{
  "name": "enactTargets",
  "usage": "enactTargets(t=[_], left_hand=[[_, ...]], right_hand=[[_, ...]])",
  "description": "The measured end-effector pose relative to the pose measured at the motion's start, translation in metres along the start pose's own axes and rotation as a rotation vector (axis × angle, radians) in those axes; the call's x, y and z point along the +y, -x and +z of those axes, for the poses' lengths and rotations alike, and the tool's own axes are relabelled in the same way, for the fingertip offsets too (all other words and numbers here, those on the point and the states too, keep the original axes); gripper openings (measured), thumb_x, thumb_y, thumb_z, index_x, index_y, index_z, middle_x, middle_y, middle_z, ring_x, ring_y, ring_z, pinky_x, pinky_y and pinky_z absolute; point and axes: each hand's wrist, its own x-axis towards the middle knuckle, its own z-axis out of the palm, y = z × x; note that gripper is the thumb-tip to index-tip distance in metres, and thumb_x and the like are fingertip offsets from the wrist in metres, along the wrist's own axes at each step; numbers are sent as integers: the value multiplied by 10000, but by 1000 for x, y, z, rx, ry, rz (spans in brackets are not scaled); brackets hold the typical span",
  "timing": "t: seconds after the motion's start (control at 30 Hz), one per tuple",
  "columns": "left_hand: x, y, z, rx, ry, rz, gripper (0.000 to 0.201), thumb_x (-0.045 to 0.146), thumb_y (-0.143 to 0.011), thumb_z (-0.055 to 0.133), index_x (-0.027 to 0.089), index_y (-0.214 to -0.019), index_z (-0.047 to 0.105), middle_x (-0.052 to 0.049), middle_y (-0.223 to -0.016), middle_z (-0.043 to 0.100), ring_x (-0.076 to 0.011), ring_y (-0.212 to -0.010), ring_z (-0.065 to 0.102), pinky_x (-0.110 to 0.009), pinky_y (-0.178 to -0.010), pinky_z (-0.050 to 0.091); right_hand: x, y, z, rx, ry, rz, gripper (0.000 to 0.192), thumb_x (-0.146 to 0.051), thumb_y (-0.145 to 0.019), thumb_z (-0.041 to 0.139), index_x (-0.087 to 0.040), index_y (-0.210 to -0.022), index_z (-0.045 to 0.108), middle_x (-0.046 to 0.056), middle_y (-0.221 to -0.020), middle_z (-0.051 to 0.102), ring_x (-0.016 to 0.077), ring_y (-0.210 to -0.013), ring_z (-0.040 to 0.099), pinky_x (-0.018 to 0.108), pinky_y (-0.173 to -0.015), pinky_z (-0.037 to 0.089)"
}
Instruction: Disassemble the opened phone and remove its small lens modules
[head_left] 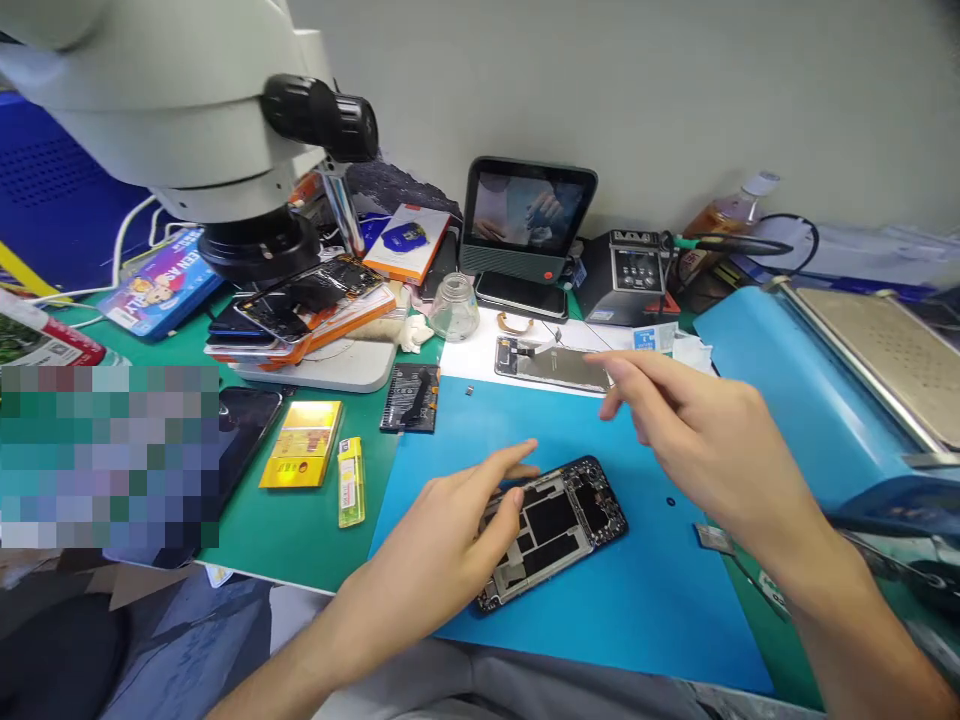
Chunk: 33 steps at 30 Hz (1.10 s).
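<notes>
A phone frame (551, 530) with its innards exposed lies flat on a blue mat (622, 630). Over its left part is my left hand (457, 520), fingers spread, the thumb across the frame and the fingertips by its far edge. My right hand (697, 430) is raised to the right, index finger and thumb close together. Its fingertips overlap the right end of a phone screen panel (555, 367) lying on a white sheet. Whether they touch the panel or pinch something small is unclear. A small dark ring (671, 501) rests on the mat below that hand.
A microscope (217, 120) stands at the left over stacked phone parts. Nearby are a black battery (410, 398), a gold box (301, 445) and a lighter (350, 482). Behind stand a glass jar (454, 310), a smart display (529, 215) and a black control box (626, 278). A blue machine (810, 390) occupies the right.
</notes>
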Motion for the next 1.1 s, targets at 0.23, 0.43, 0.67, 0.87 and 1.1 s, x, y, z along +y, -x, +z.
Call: enactTargets(t=[0.23,0.43,0.67,0.87,1.1], left_hand=[[1,12,-2,-47,-201,-10,557,444,-1162,559,451,-1707,443,34,-1720,575,-254,-1574,553,-435,-1306,477],[-6,27,2,29,-600,101,653,476,-1137,621,476,-1731,349,-3,-1755,520,-332,-1608,475,-541,-1283,487],[-31,58,1,163,-856,0,1053,561,-996,796,457,-1804,129,-91,-1589,606,-395,-1413,595,-552,-1105,574],[-31,62,1,168,-754,-3,1030,436,-1016,791,473,-1797,121,-47,-1517,653,-350,-1381,592,-491,-1136,539],[-38,64,6,228,-620,-47,903,381,-1051,741,510,-1771,212,-41,-1519,626,-334,-1392,599,-477,-1145,519]], right_hand=[[54,103,23,380,-244,301,559,-635,-1154,539,-195,-934,804,28,-706,673,140,-568,579,297,-552,471],[63,110,37,513,-413,257,493,-512,-1085,735,-321,-1530,642,-11,-893,739,152,-654,644,289,-553,505],[74,117,38,419,-274,267,342,-502,-1097,697,-377,-1409,758,-1,-1087,791,183,-775,699,367,-654,574],[74,116,40,417,-221,276,329,-524,-1097,689,-443,-1408,759,-57,-1046,794,164,-804,725,374,-722,616],[72,115,42,395,-173,314,325,-561,-1101,671,-483,-1406,748,-57,-1008,785,192,-871,743,407,-765,577]])
